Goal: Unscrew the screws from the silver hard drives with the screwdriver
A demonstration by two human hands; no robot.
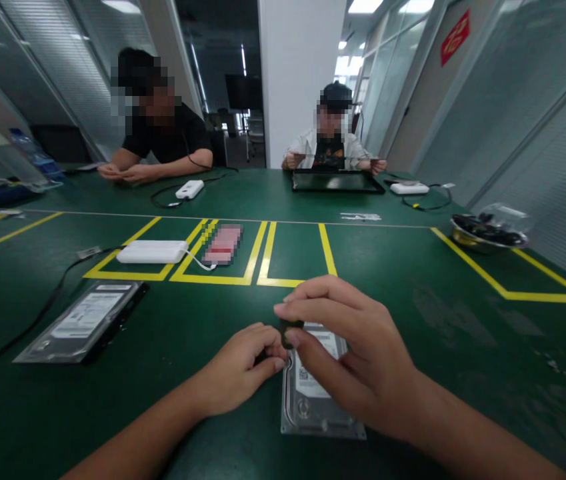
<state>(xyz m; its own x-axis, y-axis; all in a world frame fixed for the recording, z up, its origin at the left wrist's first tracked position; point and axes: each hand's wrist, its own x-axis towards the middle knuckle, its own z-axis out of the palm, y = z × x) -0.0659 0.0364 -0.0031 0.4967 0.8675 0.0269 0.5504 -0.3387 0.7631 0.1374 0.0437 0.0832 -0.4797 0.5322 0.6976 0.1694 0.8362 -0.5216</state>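
Note:
A silver hard drive [303, 408] with a white label lies flat on the green table in front of me, partly covered by my right hand. My right hand [363, 353] is above it, thumb and fingers closed around the dark, yellow-marked handle of what looks like a screwdriver [291, 332]. The handle points downward, and its lower end is hidden. At the drive's left edge is my left hand [243, 367], fingers curled in and thumb near the index finger. Whatever it may pinch cannot be made out. A second hard drive [83, 323] rests on the table at the left.
Yellow tape [217, 280] marks boxes on the table. Inside them are a white power bank [153, 251] and a pink phone [223, 245]. A bowl of dark parts [487, 233] stands at right. Two people sit opposite, one holding a thin sheet above a black-framed panel [337, 181].

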